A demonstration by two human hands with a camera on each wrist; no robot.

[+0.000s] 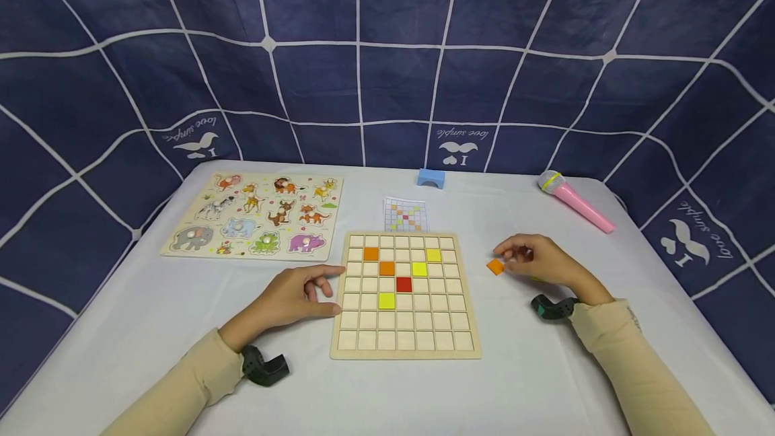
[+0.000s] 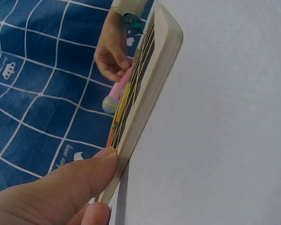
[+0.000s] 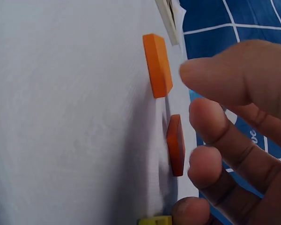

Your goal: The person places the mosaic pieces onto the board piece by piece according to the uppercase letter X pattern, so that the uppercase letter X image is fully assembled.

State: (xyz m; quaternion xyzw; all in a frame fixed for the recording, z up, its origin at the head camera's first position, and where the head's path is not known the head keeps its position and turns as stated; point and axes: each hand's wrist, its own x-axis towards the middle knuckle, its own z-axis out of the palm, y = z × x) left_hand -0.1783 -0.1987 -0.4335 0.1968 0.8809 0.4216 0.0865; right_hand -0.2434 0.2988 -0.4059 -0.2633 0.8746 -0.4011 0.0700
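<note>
A wooden grid board lies flat on the table, with orange, yellow and red square tiles in its cells. My left hand is at the board's left edge, thumb and forefinger extended and touching it; the left wrist view shows the thumb against the rim. To the right of the board, my right hand hovers low over loose tiles, fingers loosely bent and holding nothing. Beside its fingertips are an orange tile, a darker orange tile and a yellow tile. Part of these tiles is hidden by the hand in the head view.
Touching the board's far edge is a printed pattern card. An animal peg puzzle lies at the back left. Behind the card stands a blue arch block, and a pink toy microphone lies at the back right.
</note>
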